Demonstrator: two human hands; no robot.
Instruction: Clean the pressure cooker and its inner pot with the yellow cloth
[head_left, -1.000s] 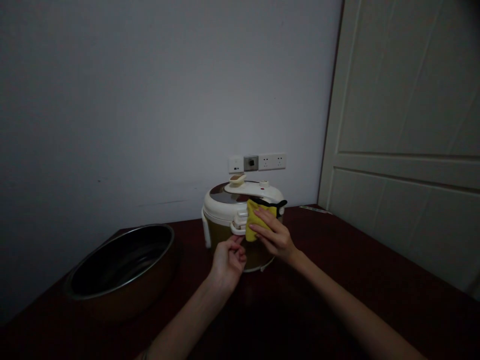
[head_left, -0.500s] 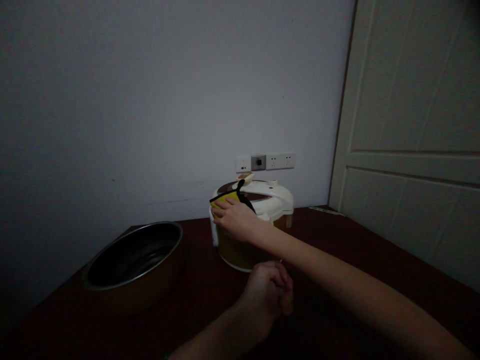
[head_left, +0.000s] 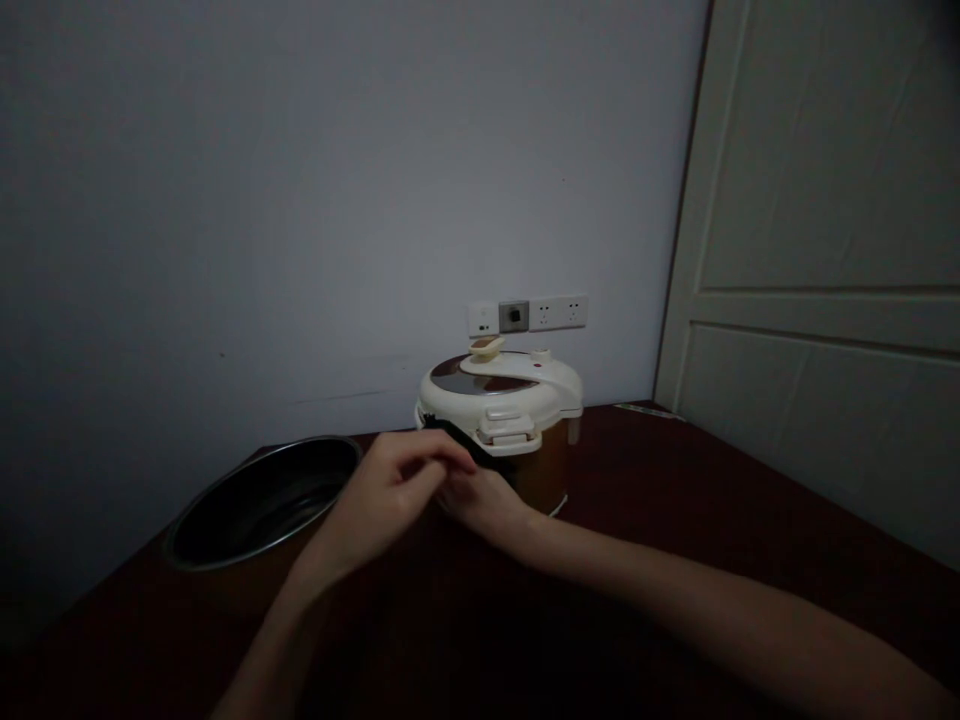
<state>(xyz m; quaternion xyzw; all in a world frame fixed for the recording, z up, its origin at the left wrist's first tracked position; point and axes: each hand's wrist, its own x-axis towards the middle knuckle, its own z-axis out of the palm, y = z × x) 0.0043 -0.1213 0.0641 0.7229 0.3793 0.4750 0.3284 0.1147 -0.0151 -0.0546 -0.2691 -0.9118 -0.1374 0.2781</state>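
In front of me stands an electric pressure cooker [head_left: 555, 395] with a white lid and a brownish body. Its lid is on. A cleaning cloth [head_left: 463, 438], of which just the dark edge shows now, is held by my right hand [head_left: 484, 500] at the cooker's front left side. My left hand [head_left: 394, 485] is closed, thumb and index finger together, and meets the right hand's fingers beside the cloth. What lies between its fingertips is hidden. To the left of the hands rests a round inner pot [head_left: 262, 548] with a dark inside and a shiny rim.
The dark red table [head_left: 630, 500] runs back to a pale wall [head_left: 300, 200]. A row of sockets [head_left: 559, 312] is set in the wall behind the cooker. On the right is a white panelled door [head_left: 810, 330]. A thin strip [head_left: 649, 411] lies near the table's back right corner.
My right hand has brought the cloth down from the lid to the cooker's front side. My left hand has risen and moved left to meet it. The view has shifted slightly.
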